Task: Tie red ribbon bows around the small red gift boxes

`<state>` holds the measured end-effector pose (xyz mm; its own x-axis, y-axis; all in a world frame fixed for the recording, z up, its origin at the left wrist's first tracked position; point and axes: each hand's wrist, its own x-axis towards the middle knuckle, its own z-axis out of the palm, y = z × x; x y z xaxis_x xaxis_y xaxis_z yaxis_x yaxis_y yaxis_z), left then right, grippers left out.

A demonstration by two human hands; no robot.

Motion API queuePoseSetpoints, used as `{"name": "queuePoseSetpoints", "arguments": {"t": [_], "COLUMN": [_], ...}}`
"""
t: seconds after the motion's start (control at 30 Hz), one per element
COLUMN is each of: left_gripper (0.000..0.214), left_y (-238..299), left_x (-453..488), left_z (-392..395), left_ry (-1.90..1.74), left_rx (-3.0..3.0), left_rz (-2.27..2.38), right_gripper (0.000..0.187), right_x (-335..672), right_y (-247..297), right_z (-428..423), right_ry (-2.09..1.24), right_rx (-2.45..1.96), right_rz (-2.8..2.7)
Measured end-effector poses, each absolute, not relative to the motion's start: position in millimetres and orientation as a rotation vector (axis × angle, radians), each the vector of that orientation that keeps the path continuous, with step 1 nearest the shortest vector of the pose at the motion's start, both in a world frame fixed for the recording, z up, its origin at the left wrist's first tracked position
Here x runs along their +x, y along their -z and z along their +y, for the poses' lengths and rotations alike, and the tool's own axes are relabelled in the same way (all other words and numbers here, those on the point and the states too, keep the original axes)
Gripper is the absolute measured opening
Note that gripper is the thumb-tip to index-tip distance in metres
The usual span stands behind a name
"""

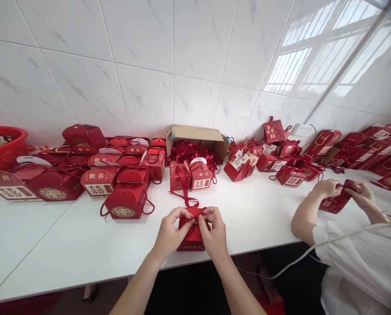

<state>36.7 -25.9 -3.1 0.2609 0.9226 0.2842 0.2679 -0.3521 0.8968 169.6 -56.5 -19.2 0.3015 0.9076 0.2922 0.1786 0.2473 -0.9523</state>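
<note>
Right in front of me a small red gift box (191, 243) stands near the front edge of the white table (67, 245). Over its top, my left hand (174, 229) pinches a dark red ribbon (191, 202) between thumb and forefinger. My right hand (212, 227) grips the same ribbon from the other side, close to the left fingertips. Part of the ribbon runs back from the box toward two red boxes behind it. The fingers partly hide the ribbon where it crosses the box top.
Several red gift boxes (125, 201) crowd the left; others stand along the wall. A cardboard box (198, 132) of ribbon stands at the back, a red basin (5, 151) far left. At right, a co-worker's hands (362, 197) hold a red box (335, 202). A white cable (297, 260) hangs nearby.
</note>
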Motion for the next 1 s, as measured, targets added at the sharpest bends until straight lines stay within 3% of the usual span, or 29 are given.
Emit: {"name": "queuePoseSetpoints", "arguments": {"t": [0.23,0.4,0.63,1.0], "left_gripper": [0.007,0.007,0.008,0.009], "left_y": [3,3,3,8], "left_x": [36,36,37,36], "left_z": [-27,-27,-26,-27], "left_ry": [-1.108,-1.114,-1.117,-1.131], "left_rx": [1.755,1.753,1.733,1.670], "left_rz": [1.096,1.113,1.135,1.122], "right_gripper": [0.021,0.039,0.015,0.010], "right_x": [172,172,175,179], "right_y": [12,21,21,27], "right_z": [-67,-67,-67,-62], "right_ry": [-0.474,-0.500,-0.386,-0.418], "right_rx": [-1.292,-1.274,-1.314,-1.325], "right_rz": [-1.482,-1.393,-1.504,-1.433]}}
